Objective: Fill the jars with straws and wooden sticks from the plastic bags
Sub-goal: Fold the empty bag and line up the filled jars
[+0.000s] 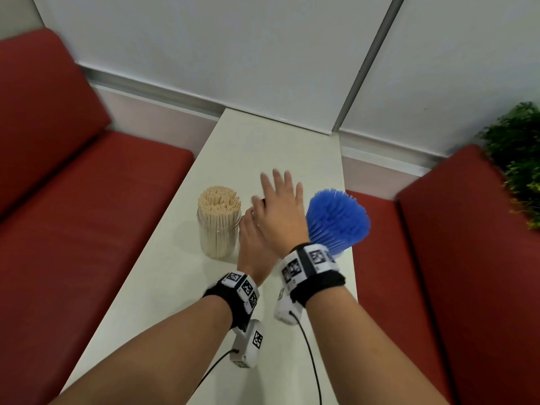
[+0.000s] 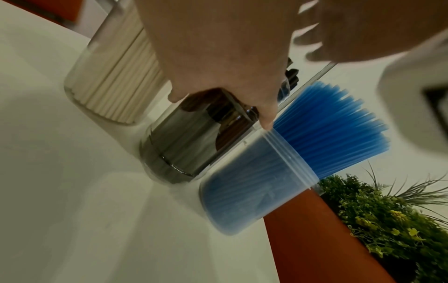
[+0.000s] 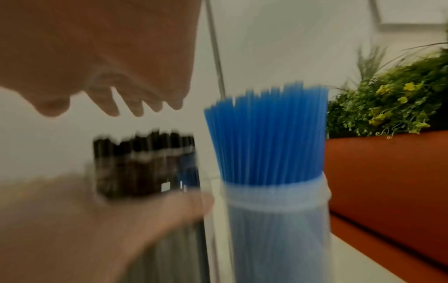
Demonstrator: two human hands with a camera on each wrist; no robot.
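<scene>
The left hand (image 1: 253, 244) has its grip curled around a clear glass jar of glossy black straws (image 2: 194, 137) at frame centre. The right hand (image 1: 282, 211) hovers above it, fingers spread wide, holding nothing. On the smooth white desk (image 1: 163, 287), a ribbed jar of beige paper straws (image 1: 218, 226) stands left, a frosted jar of blue plastic straws (image 1: 337, 220) right.

Right hand (image 3: 101, 57) spread above black straws (image 3: 145, 164), beside blue straws (image 3: 269, 137).
</scene>
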